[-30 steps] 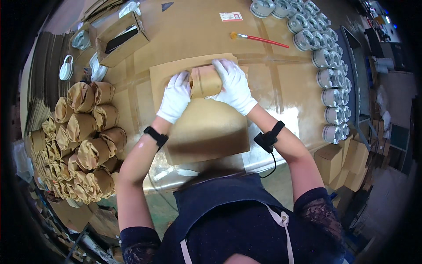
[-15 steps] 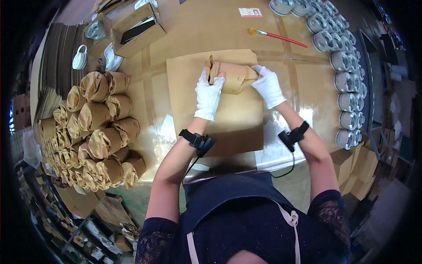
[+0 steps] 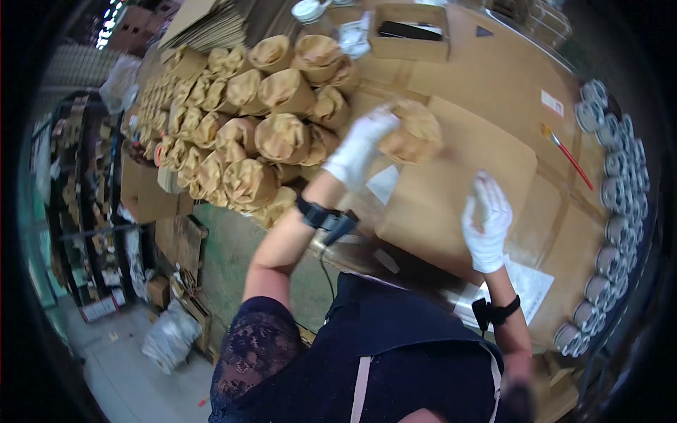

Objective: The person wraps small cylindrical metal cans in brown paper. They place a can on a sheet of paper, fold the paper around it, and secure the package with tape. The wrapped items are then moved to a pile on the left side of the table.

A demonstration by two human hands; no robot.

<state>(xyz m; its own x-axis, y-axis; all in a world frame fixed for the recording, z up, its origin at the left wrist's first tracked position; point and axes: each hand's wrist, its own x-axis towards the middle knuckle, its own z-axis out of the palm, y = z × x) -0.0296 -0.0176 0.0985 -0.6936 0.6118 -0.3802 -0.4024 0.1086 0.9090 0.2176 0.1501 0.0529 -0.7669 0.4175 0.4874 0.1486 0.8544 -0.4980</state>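
My left hand [image 3: 362, 146], in a white glove, grips a round bundle wrapped in brown paper [image 3: 412, 132], its crumpled, folded end showing. The bundle is over the left edge of the brown paper sheets [image 3: 465, 169], close to a pile of similar wrapped bundles [image 3: 282, 137]. What lies inside the paper is hidden. My right hand [image 3: 488, 222], also gloved in white, is apart from the bundle above the right part of the sheets. It holds nothing, with thumb and fingers spread.
Several rows of bare silver pistons [image 3: 615, 190] line the table's right side. A red-handled brush [image 3: 570, 158] and a small card [image 3: 552, 103] lie near them. At the back stands an open cardboard box [image 3: 409, 48]. White printed paper [image 3: 525, 282] lies at the near edge.
Both hands were on the wrapped bundle over the sheets. My right hand has let go, and my left has carried it left toward the pile. The view has turned left.
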